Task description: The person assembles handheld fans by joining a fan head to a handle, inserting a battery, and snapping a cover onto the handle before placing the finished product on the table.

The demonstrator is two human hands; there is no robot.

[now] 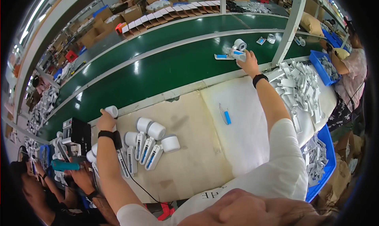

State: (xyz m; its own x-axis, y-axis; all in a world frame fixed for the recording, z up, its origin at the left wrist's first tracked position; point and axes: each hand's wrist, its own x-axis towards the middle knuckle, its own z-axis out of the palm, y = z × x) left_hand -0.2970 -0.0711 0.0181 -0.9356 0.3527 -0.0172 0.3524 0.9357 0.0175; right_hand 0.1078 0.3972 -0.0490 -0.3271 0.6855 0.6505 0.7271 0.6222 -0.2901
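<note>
My left hand (106, 121) is closed on a white round-headed handheld unit (112, 111) at the edge of the green conveyor; my palm hides its handle. Stretched far to the right, my right hand (248, 65) grips a white open-handled unit (239, 55) with a blue battery, over the green belt (169, 62). Another white round head (240, 44) touches it or lies just behind; I cannot tell which. Several similar units (148, 149) with open handles lie grouped on the table beside my left forearm. A loose blue battery with thin wires (227, 117) lies on the pale mat.
White plastic handle shells (300, 88) are heaped at the right, above a blue bin (331, 155). A black box-shaped device (75, 137) stands at the left, near a co-worker's hand with a teal power screwdriver (65, 165). A metal post (290, 28) rises beyond my right hand.
</note>
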